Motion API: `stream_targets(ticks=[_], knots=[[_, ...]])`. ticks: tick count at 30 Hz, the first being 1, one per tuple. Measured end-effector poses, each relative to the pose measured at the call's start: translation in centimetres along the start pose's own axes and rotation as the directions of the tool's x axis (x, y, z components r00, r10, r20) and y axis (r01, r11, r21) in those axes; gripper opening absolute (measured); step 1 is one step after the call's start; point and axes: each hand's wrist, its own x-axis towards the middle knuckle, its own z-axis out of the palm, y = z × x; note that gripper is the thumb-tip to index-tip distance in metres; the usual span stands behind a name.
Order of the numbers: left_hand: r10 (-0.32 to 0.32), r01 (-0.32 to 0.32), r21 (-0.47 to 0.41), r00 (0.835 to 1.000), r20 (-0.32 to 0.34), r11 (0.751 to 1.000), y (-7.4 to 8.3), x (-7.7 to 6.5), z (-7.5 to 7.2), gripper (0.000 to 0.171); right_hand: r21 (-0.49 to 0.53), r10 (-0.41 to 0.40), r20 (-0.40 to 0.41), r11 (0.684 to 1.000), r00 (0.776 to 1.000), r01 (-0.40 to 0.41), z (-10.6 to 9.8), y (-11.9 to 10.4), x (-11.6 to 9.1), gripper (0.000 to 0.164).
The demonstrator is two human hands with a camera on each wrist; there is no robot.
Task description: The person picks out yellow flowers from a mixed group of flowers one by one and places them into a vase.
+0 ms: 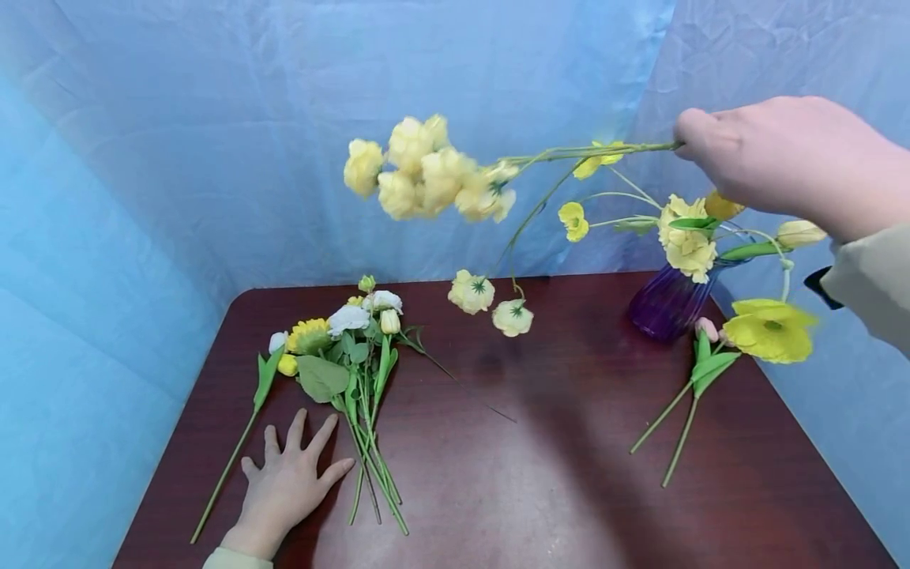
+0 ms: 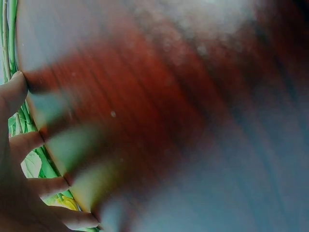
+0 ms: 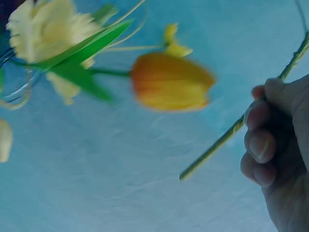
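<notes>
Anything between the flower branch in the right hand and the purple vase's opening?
Yes, right at the purple vase's opening: a pale yellow bloom and an orange tulip crowd it, showing below the right hand that holds the flower branch in the head view.

A grip is formed by the right hand (image 1: pixel 775 158), which is held raised, its back turned to the head view. The thumb is closed against the index finger, and the other fingers (image 3: pixel 260 145) are curled beside them. The wrist is set right of the grip and slightly lower; farther right, the forearm is covered by a pale right sleeve (image 1: pixel 874 276). Well to the left of the grip and lower, the left hand (image 1: pixel 284 486) is placed palm down, its fingers spread and thumb held out toward the grip's side. Its wrist is edged by a pale left cuff (image 1: pixel 238 559).
</notes>
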Motion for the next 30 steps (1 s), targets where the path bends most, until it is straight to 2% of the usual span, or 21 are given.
stream_targets(ticks=[9,16,20,24,30], knots=[[-0.008,0.008,-0.002,1.000,0.010,1.000,0.1,0.0,-0.1,0.078,0.127,0.038,0.108,0.991,0.993,-0.052,3.3,4.6,0.7,0.017],[-0.003,0.003,0.000,1.000,0.006,1.000,0.1,-0.1,0.0,0.076,0.191,0.029,0.138,0.980,0.990,-0.055,6.4,7.2,0.4,0.018],[-0.006,0.006,-0.001,1.000,0.013,1.000,0.0,-0.2,0.0,0.075,0.237,0.022,0.198,0.969,0.980,-0.069,7.9,8.3,0.2,0.018],[-0.006,0.006,0.004,1.000,0.012,1.000,-0.1,-0.1,0.0,0.076,0.295,0.050,0.259,0.947,0.964,-0.129,9.3,8.8,0.0,0.018],[-0.009,0.009,0.009,1.000,0.008,1.000,-0.4,0.0,0.2,0.076,0.339,0.059,0.237,0.930,0.970,-0.140,11.2,9.1,-0.2,0.016]])
